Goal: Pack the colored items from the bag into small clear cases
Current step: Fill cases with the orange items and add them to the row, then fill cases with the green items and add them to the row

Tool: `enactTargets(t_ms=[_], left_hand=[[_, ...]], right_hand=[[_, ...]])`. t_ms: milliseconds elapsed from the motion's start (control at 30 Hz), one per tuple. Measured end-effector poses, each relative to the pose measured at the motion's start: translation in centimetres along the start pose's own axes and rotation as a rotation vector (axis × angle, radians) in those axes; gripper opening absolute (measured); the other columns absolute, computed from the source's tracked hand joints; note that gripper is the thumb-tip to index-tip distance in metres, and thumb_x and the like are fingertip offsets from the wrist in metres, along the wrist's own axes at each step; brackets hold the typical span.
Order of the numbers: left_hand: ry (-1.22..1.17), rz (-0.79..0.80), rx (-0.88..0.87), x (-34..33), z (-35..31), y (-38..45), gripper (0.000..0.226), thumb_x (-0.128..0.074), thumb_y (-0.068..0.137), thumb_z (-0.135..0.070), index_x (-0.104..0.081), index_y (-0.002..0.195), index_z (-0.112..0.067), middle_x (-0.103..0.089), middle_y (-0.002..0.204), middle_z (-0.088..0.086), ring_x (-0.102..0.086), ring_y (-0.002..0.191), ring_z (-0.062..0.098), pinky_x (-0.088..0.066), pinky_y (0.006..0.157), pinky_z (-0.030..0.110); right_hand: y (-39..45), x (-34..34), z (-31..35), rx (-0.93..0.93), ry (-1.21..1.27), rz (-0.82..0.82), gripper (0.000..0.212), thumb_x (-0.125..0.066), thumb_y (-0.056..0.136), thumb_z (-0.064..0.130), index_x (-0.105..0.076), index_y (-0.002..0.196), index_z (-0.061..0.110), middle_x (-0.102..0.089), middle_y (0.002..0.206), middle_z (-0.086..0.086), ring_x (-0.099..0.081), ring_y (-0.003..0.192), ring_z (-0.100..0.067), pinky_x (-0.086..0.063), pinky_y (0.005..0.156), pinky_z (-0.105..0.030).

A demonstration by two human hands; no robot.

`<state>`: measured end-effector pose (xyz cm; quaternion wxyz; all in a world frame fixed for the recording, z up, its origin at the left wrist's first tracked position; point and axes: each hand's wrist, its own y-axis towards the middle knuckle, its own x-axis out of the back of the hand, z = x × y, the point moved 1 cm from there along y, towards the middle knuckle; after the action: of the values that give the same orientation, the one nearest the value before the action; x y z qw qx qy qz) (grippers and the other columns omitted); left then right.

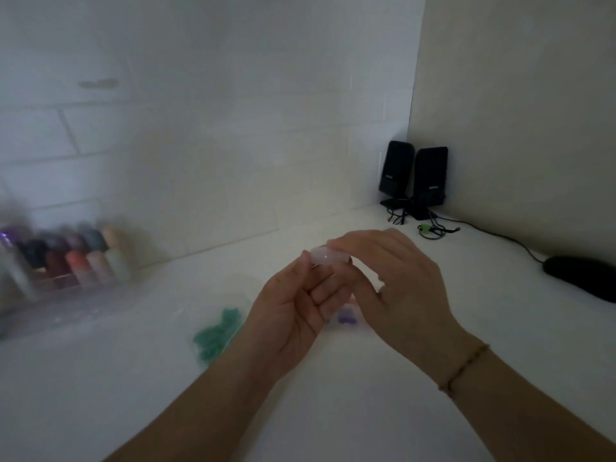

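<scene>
A small clear case [328,256] is held up above the white table between both hands. My left hand [293,311] pinches its left end from below, and my right hand [390,281] grips its right end from above. On the table under the hands lie green items [216,331] in a clear bag, partly hidden by my left wrist. A purple item [346,317] lies just below my right hand's fingers. The frame is dim and blurred, so what is inside the case cannot be made out.
A clear box of coloured bottles [66,261] stands at the left against the wall. Two black speakers [413,178] with cables sit in the back right corner. A black mouse [581,276] lies at the right edge.
</scene>
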<state>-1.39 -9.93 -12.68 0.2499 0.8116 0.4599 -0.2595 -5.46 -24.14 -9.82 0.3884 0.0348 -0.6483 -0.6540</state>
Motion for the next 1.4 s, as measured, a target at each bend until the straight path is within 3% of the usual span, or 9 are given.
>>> enactTargets(t_ms=[67, 267, 400, 633, 800, 1000, 1233, 1300, 1400], left_hand=[[0.062, 0.016, -0.003, 0.5, -0.2, -0.1, 0.04, -0.063, 0.088, -0.033, -0.068, 0.108, 0.001, -0.07, 0.099, 0.014, -0.068, 0.092, 0.024, -0.056, 0.085, 0.033], [0.047, 0.01, 0.041, 0.2, 0.5, 0.1, 0.047, -0.054, 0.093, -0.026, -0.054, 0.124, 0.009, -0.067, 0.11, 0.025, -0.07, 0.091, 0.026, -0.058, 0.076, 0.034], [0.023, 0.059, 0.093, 0.5, 0.6, -0.2, 0.037, -0.047, 0.094, -0.024, -0.063, 0.114, 0.003, -0.07, 0.108, 0.02, -0.071, 0.093, 0.022, -0.057, 0.087, 0.033], [0.116, 0.104, 0.11, 0.9, 0.8, -0.1, 0.028, -0.06, 0.09, -0.025, -0.071, 0.103, -0.003, -0.071, 0.107, 0.013, -0.07, 0.094, 0.02, -0.054, 0.088, 0.032], [0.066, 0.11, 0.086, 0.7, 1.1, 0.0, 0.056, -0.085, 0.069, -0.029, -0.063, 0.113, -0.003, -0.066, 0.107, 0.017, -0.065, 0.094, 0.025, -0.052, 0.09, 0.041], [-0.047, 0.174, 0.153, 0.2, 1.4, -0.7, 0.045, -0.064, 0.089, -0.031, -0.062, 0.119, 0.002, -0.067, 0.112, 0.02, -0.066, 0.105, 0.027, -0.05, 0.1, 0.043], [-0.026, 0.127, 0.102, 0.5, 1.6, -0.6, 0.078, -0.084, 0.072, -0.032, -0.048, 0.125, 0.011, -0.06, 0.121, 0.029, -0.055, 0.118, 0.04, -0.048, 0.102, 0.041], [0.011, 0.093, 0.099, 0.4, 1.5, -0.7, 0.09, -0.084, 0.071, -0.034, -0.039, 0.129, 0.018, -0.046, 0.133, 0.039, -0.042, 0.128, 0.048, -0.047, 0.102, 0.042], [0.034, 0.09, 0.101, 0.4, 1.6, -1.0, 0.086, -0.084, 0.071, -0.035, -0.043, 0.128, 0.015, -0.048, 0.131, 0.038, -0.053, 0.119, 0.04, -0.052, 0.096, 0.039]], right_hand=[[-0.8, -0.2, 0.0, -0.059, 0.049, 0.004, 0.021, -0.057, 0.094, 0.034, -0.072, 0.107, 0.026, -0.066, 0.113, 0.012, -0.058, 0.101, -0.007, -0.041, 0.078, -0.01], [-1.8, -0.3, -0.2, -0.137, 0.231, -0.055, 0.02, -0.066, 0.087, 0.027, -0.07, 0.103, 0.016, -0.066, 0.105, 0.008, -0.061, 0.089, -0.002, -0.052, 0.075, -0.019], [-1.8, 0.1, -0.1, -0.105, 0.298, -0.108, 0.022, -0.073, 0.084, 0.009, -0.067, 0.099, 0.024, -0.065, 0.101, 0.018, -0.063, 0.095, 0.001, -0.046, 0.086, -0.013], [-2.0, 0.4, -0.6, -0.138, 0.293, 0.005, 0.008, -0.069, 0.088, 0.017, -0.069, 0.095, 0.012, -0.067, 0.094, 0.011, -0.062, 0.087, -0.002, -0.045, 0.078, -0.013], [-1.9, 0.6, -0.6, -0.033, 0.16, -0.007, 0.02, -0.073, 0.085, 0.02, -0.071, 0.105, 0.019, -0.063, 0.102, 0.017, -0.06, 0.093, -0.004, -0.043, 0.085, -0.016], [-2.1, 0.9, -0.5, -0.095, 0.272, -0.03, 0.023, -0.067, 0.086, 0.024, -0.071, 0.105, 0.013, -0.071, 0.108, 0.007, -0.067, 0.101, -0.013, -0.053, 0.085, -0.04], [-1.9, 1.0, -0.4, -0.173, 0.36, 0.062, 0.021, -0.065, 0.084, 0.028, -0.063, 0.1, 0.041, -0.073, 0.099, 0.017, -0.069, 0.092, 0.001, -0.057, 0.067, -0.034], [-1.8, 1.1, -0.4, -0.203, 0.337, 0.088, 0.019, -0.065, 0.081, 0.031, -0.064, 0.096, 0.043, -0.073, 0.095, 0.021, -0.069, 0.087, 0.004, -0.055, 0.066, -0.029], [-1.8, 1.2, -0.5, -0.233, 0.307, 0.108, 0.015, -0.068, 0.079, 0.029, -0.068, 0.091, 0.038, -0.074, 0.088, 0.017, -0.07, 0.077, 0.001, -0.055, 0.065, -0.028]])
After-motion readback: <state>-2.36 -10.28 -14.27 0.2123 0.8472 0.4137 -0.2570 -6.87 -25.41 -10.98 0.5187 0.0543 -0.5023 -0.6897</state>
